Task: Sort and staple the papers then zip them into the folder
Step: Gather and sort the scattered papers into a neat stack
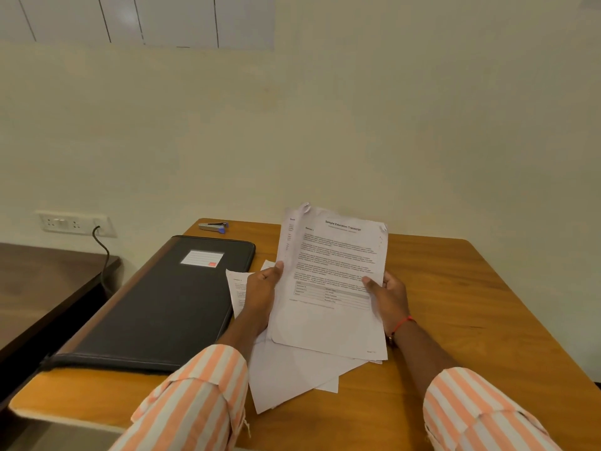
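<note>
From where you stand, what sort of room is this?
Probably an office or study room: a wooden desk stands against a plain wall, with a black zip folder, a stapler and printed papers on or over it.

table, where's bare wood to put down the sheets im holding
Widest bare wood is the table's right side, from the right hand on the held papers out to the edge. A narrow strip lies along the near edge before the folder. Crowded: folder fills the left, loose sheets the middle, stapler behind the folder.
</note>
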